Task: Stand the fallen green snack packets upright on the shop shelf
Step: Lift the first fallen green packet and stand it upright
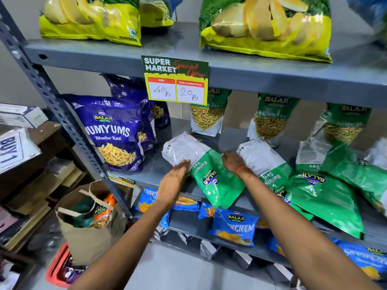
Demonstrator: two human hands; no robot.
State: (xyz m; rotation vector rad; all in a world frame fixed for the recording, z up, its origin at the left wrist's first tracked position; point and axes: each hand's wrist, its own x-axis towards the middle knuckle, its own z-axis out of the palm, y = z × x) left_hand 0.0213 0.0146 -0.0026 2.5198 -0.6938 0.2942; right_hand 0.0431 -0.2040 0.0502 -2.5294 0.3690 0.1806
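Observation:
A fallen green and white snack packet (206,170) lies flat on the grey middle shelf (228,137), its green end hanging over the front edge. My left hand (172,181) presses on its left side and my right hand (232,162) grips its right edge. Right of it lie several more fallen green packets: one (266,162) beside my right wrist, another (326,199) overhanging the edge. Three green packets stand upright at the back (207,114), (272,116), (343,122).
Purple snack packets (113,130) stand at the shelf's left end. A price sign (176,80) hangs from the upper shelf, which holds yellow chip bags (266,26). Blue packets (234,227) fill the shelf below. A brown paper bag (88,222) stands on the floor left.

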